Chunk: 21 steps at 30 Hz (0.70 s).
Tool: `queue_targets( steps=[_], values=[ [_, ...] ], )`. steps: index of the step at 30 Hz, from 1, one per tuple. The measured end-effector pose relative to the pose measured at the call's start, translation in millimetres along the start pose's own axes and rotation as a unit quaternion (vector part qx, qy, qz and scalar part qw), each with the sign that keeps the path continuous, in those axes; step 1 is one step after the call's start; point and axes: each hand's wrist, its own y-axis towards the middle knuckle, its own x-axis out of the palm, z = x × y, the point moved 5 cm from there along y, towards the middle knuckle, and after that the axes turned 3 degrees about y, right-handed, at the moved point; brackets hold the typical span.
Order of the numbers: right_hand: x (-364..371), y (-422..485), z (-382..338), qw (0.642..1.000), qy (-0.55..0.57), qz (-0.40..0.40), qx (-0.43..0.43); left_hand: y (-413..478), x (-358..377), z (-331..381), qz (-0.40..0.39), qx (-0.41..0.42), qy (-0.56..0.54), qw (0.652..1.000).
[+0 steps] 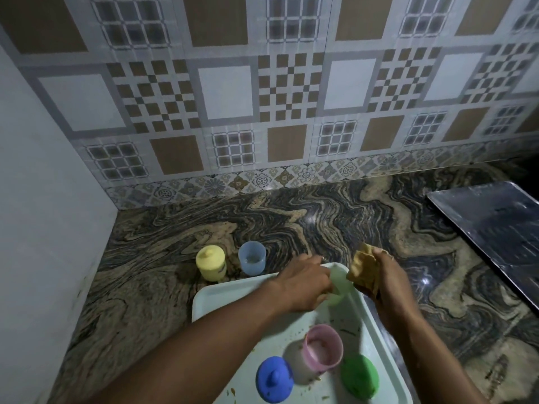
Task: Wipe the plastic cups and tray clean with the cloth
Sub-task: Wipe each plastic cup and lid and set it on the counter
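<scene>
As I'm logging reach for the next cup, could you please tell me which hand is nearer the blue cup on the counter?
Left. The left hand is just right of the blue cup; the right hand is farther right, holding the cloth.

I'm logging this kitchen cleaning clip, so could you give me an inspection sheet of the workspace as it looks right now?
Surface: swirled dark-and-tan stone counter, glossy.
Job's things: pale tray with brown crumbs; pink cup, blue lid and green lid on it; pale green cup over the tray's far corner; tan cloth.
Clutter: yellow lidded cup and open blue cup on the counter beyond the tray; steel sheet at right.
Grippers: left hand grips the pale green cup; right hand holds the bunched cloth beside it.
Cables: nothing seen.
Surroundings: patterned tile wall; plain wall at left.
</scene>
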Motion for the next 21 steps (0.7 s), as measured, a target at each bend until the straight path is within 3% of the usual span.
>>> queue_targets(
  steps=[6,15,17,21],
  values=[
    [1.8,-0.9,12.6,1.000,0.000,0.009,-0.001,-10.8,3.3,-14.5,0.036,-0.041,-0.019,0.998],
    [15.1,-5.5,10.3,0.997,-0.052,-0.004,-0.056,-25.8,-2.1,-36.7,0.119,-0.139,-0.177,0.967],
    [14.6,-7.5,14.5,0.993,-0.084,-0.006,-0.078,-25.4,-0.9,-41.0,0.132,-0.165,-0.227,0.951],
    [29.5,-20.3,20.5,0.977,-0.152,-0.064,-0.139,-21.9,-2.5,-45.4,0.146,-0.233,-0.387,0.880]
  ],
)
